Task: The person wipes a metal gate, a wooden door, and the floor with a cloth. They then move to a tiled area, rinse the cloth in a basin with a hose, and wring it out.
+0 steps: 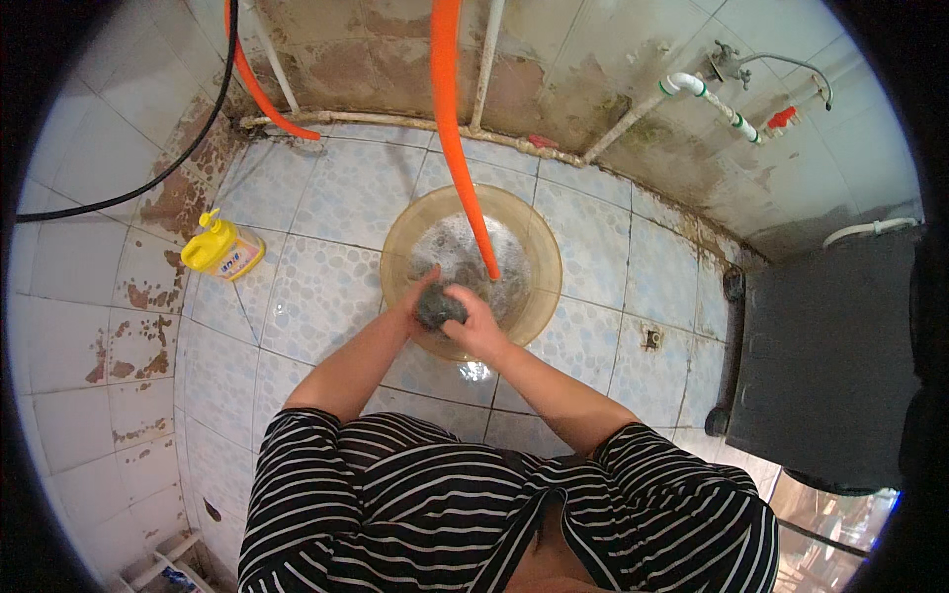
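My left hand (415, 305) and my right hand (473, 326) are together over the near side of a round yellowish plastic basin (546, 311). Between them is a dark, rounded wad (439, 307); whether it is cloth or something else I cannot tell. The right fingers curl over its right side, while the left palm lies against its left side with the thumb raised. Foamy water (445, 241) stands in the basin. An orange hose (452, 133) hangs from above, its lower end at the water.
A yellow pump bottle (226, 248) stands on the tiled floor at left. On the right is a large dark-grey wheeled bin (827, 356). Wall pipes and a tap (726, 63) are at upper right. A second orange hose (259, 89) and a black hose (178, 163) hang at upper left.
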`<state>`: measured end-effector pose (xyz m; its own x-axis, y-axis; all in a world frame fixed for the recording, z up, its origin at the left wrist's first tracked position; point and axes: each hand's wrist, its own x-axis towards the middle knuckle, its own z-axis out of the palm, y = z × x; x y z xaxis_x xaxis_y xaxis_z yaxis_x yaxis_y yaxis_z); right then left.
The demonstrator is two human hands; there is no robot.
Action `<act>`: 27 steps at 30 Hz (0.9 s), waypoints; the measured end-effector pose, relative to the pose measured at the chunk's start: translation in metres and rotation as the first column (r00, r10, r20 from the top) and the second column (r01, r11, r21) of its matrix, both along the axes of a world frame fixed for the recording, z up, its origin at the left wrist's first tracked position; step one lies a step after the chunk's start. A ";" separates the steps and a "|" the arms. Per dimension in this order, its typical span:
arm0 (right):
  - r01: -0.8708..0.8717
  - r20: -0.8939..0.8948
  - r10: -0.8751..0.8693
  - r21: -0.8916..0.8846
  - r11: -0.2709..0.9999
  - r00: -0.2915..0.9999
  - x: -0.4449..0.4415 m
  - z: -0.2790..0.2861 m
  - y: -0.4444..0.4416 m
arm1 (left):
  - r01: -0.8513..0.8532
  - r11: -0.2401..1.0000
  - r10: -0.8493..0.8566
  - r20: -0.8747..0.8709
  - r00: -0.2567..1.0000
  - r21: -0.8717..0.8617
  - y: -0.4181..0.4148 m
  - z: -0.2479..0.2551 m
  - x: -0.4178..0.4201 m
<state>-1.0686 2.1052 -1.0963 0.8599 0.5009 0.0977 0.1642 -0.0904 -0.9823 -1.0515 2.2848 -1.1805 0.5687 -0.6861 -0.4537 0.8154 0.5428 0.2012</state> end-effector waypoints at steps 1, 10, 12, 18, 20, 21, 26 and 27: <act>-0.003 0.170 -0.006 0.049 0.999 0.985 -0.003 0.010 0.007 | -0.040 0.999 0.040 0.021 0.999 0.001 -0.004 -0.001 0.001; 0.321 0.635 0.020 -0.417 0.850 0.772 0.023 0.067 0.009 | -0.244 0.960 0.245 -0.012 0.970 -0.137 -0.010 0.097 -0.015; 0.205 0.620 0.087 -0.384 0.901 0.780 0.024 0.058 -0.003 | -0.270 0.946 0.270 -0.026 0.962 -0.179 0.003 0.074 -0.022; 0.794 0.772 -0.327 -0.349 0.498 0.545 0.041 0.027 -0.101 | -0.615 0.763 0.642 -0.125 0.756 0.199 0.010 0.118 -0.019; 0.641 0.216 -0.640 -0.524 0.561 0.737 0.043 -0.057 -0.148 | -0.668 0.695 0.705 -0.068 0.706 0.267 0.011 0.121 -0.012; 0.568 0.112 -0.627 -0.566 0.597 0.771 0.042 -0.079 -0.155 | -0.686 0.686 0.714 -0.046 0.698 0.243 0.019 0.109 -0.010; 0.455 -0.213 -0.542 -0.349 0.819 0.813 0.048 -0.015 -0.114 | -0.797 0.580 0.809 -0.007 0.588 0.165 0.049 0.086 -0.004; 0.488 -0.154 -0.549 -0.308 0.817 0.822 0.056 0.001 -0.115 | -0.802 0.581 0.811 -0.018 0.584 0.139 0.051 0.084 -0.001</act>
